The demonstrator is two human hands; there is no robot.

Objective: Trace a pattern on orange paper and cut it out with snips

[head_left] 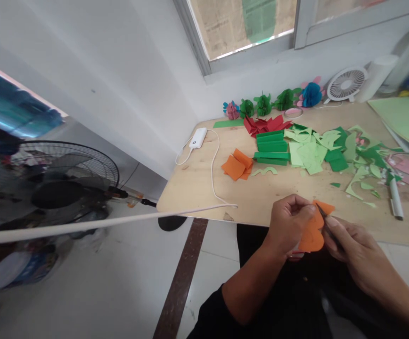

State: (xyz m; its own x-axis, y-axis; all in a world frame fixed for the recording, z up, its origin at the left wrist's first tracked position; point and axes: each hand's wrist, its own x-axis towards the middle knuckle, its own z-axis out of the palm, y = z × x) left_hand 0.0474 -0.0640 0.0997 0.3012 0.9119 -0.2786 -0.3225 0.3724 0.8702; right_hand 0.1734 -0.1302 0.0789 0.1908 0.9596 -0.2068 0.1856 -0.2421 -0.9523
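Note:
Over my lap, just off the wooden table's [197,188] front edge, my left hand [289,221] pinches a folded piece of orange paper [312,233]. My right hand [346,242] is closed on a dark, thin tool, likely scissors [326,221], whose tip meets the orange paper's upper edge. More folded orange pieces [238,165] lie further back on the table. Beyond them are stacks of dark green folded paper [271,148], red folded paper [266,124] and a heap of light green scraps [314,153].
A white power bank [198,137] with a white cable [213,169] lies at the table's left. Paper honeycomb ornaments [263,104], a small white fan [346,84], a white pen [395,195] and green sheets [405,117] sit at the back and right. A standing floor fan [56,188] is left.

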